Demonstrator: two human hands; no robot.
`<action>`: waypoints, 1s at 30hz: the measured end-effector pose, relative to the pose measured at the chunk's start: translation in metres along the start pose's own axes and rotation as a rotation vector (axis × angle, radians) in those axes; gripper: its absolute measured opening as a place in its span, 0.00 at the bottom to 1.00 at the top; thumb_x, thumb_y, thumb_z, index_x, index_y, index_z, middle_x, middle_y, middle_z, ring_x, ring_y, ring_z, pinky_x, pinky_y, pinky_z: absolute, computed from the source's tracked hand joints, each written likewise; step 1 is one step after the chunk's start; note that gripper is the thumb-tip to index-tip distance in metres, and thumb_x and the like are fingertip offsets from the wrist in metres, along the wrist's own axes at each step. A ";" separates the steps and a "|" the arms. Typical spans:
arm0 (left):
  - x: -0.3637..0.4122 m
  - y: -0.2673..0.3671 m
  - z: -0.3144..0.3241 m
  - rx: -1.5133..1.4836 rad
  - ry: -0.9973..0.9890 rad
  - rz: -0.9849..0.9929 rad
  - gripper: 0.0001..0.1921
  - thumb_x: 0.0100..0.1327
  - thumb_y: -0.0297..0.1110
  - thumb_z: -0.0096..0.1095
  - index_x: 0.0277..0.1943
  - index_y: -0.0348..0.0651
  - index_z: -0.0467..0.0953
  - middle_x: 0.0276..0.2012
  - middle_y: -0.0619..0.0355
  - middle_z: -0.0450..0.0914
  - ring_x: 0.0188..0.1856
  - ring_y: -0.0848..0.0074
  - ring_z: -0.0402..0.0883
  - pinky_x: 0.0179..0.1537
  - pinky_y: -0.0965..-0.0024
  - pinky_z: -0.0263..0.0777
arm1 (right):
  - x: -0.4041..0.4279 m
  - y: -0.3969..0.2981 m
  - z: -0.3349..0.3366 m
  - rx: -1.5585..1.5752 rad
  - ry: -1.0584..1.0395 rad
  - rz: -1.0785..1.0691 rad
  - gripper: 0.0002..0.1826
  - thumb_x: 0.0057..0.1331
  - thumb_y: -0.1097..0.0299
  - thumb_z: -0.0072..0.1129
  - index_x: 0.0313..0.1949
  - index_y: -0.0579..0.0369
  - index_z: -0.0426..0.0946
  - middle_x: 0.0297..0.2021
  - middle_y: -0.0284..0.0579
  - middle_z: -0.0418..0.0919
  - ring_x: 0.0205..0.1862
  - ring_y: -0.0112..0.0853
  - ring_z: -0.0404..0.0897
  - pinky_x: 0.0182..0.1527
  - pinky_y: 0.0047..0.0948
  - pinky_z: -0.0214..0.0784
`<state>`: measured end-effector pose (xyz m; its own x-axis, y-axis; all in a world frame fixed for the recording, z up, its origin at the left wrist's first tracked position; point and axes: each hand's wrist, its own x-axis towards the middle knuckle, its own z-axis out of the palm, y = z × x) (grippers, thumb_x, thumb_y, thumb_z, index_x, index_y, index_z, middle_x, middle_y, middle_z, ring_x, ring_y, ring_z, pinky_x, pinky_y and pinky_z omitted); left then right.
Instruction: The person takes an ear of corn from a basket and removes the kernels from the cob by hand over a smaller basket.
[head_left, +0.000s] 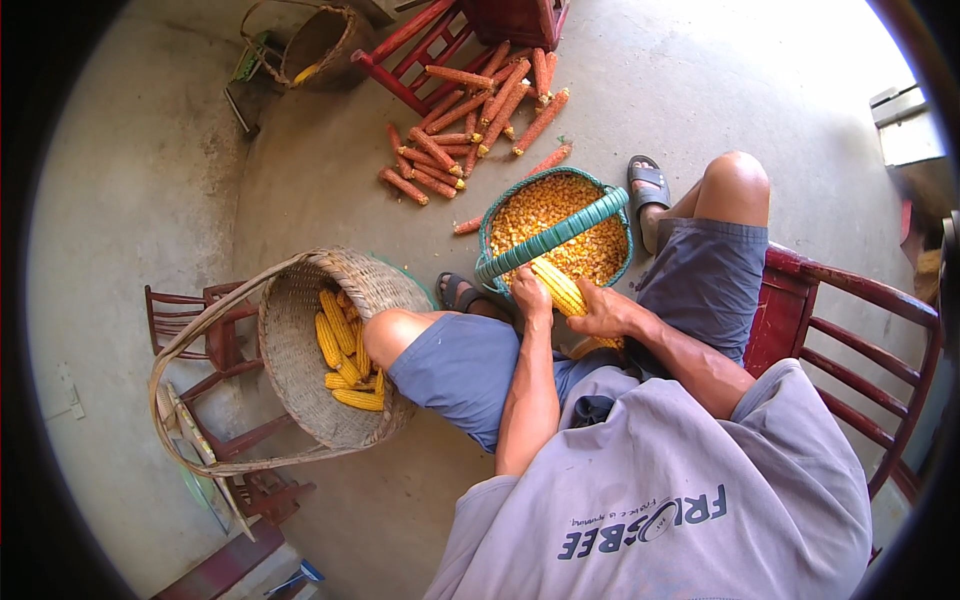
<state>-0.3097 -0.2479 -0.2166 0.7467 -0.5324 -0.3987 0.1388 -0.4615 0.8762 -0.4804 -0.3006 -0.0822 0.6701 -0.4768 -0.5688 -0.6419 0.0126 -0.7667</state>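
Observation:
Both hands are on a yellow ear of corn (559, 286) above the near rim of a basket. My left hand (532, 294) is closed around its far end. My right hand (602, 309) grips the nearer end, thumb along the side. Below them, the green-rimmed basket (481, 232) holds many loose corn kernels (551, 202), and its teal wrapped handle (555, 234) arches over them. More yellow corn (600, 343) shows partly under my right wrist; how it lies is hidden. Left of my knee, a large woven basket (289, 375) leans with its mouth facing left, holding several unshelled ears (341, 337).
Stripped reddish cobs (480, 112) lie piled on the concrete floor beyond the kernel basket, beside a red wooden chair (420, 52). Another woven basket (322, 45) stands far left. Small wooden chairs (217, 330) stand behind the large basket. I sit on a red wooden seat (780, 315).

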 end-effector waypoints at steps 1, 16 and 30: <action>0.000 0.000 0.001 -0.031 0.035 -0.052 0.24 0.78 0.46 0.40 0.48 0.32 0.79 0.42 0.51 0.84 0.43 0.66 0.83 0.47 0.65 0.77 | 0.000 0.000 0.000 0.010 0.010 -0.008 0.35 0.59 0.51 0.66 0.57 0.64 0.68 0.41 0.69 0.83 0.45 0.57 0.84 0.47 0.51 0.75; -0.001 0.000 -0.001 -0.228 -0.068 -0.147 0.20 0.76 0.49 0.52 0.47 0.38 0.79 0.40 0.58 0.82 0.41 0.73 0.80 0.45 0.67 0.75 | 0.003 0.000 0.003 0.034 0.014 -0.055 0.33 0.59 0.52 0.67 0.56 0.62 0.69 0.40 0.66 0.83 0.44 0.53 0.85 0.47 0.48 0.75; -0.001 0.001 0.004 -0.032 -0.084 -0.016 0.24 0.80 0.47 0.42 0.48 0.32 0.78 0.42 0.52 0.82 0.41 0.69 0.81 0.46 0.65 0.76 | 0.002 0.002 0.000 -0.016 0.000 0.020 0.36 0.59 0.51 0.66 0.58 0.64 0.66 0.42 0.69 0.83 0.45 0.57 0.84 0.47 0.50 0.75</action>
<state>-0.3125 -0.2506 -0.2165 0.6870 -0.5835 -0.4331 0.1724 -0.4481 0.8772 -0.4801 -0.3016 -0.0852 0.6574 -0.4763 -0.5839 -0.6610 0.0077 -0.7503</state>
